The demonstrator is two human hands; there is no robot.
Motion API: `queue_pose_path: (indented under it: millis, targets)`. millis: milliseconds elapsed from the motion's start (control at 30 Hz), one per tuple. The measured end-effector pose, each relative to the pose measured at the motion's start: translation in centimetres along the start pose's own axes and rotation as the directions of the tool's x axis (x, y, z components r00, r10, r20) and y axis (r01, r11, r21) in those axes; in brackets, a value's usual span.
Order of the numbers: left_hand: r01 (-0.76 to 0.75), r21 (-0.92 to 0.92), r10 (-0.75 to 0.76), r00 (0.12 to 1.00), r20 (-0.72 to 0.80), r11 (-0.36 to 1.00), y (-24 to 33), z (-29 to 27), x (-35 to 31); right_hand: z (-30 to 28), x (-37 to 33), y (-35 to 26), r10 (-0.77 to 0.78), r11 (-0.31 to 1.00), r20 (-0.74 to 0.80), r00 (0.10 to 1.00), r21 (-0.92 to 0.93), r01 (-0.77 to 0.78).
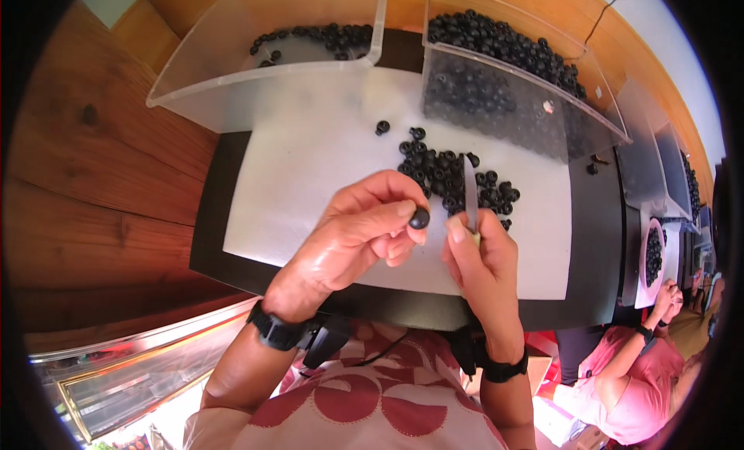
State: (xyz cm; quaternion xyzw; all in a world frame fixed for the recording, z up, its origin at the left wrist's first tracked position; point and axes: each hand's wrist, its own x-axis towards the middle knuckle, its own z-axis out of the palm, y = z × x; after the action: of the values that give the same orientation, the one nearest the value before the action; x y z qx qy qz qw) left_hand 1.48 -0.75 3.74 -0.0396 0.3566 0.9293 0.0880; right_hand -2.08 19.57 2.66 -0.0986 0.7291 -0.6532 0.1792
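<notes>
Between the thumb and fingers of my left hand (345, 237) is a small round black rubber-like piece (419, 218). My right hand (490, 268) grips a small knife (470, 190) by its pale handle, the blade pointing up and away from me. Blade and black piece are apart. Just beyond both hands lies a loose pile of similar black pieces (440, 170), many with a small knob or hole, on a white sheet (310, 152). One loose piece (383, 127) sits apart at the pile's far left.
A clear bin (263, 78) with some black pieces stands at the far left, and a fuller clear bin (527, 113) at the far right. The sheet lies on a black tabletop (595, 241). At right, another person (632, 388) works near a pink bowl (646, 276) of black pieces.
</notes>
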Motion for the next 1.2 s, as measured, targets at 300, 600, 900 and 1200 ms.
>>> queue_pose_path:
  millis: [300, 600, 900, 1200]
  targets:
    - [-0.473, 0.467, 0.631, 0.724, -0.277, 0.747, 13.1, 0.5, 0.7, -0.7, -1.5, -0.9, -0.002, 0.999, 0.035, 0.999, 0.041, 0.001]
    - [-0.294, 0.656, 0.526, 0.83, -0.186, 0.695, 10.1, -0.1, 0.4, -1.5, -2.0, -0.6, -0.009, 1.0, 0.049, 0.999, 0.006, 0.009]
    - [0.196, 0.934, 0.263, 0.958, -0.117, -0.298, 5.0, -0.6, 4.7, -1.2, -2.8, -0.1, -0.063, 0.997, 0.096, 0.993, -0.041, 0.067]
    - [0.249, 0.827, 0.288, 0.951, -0.112, -0.504, 3.5, -1.7, 8.8, -1.8, -3.5, -0.1, -0.086, 0.996, 0.118, 0.989, -0.014, 0.088]
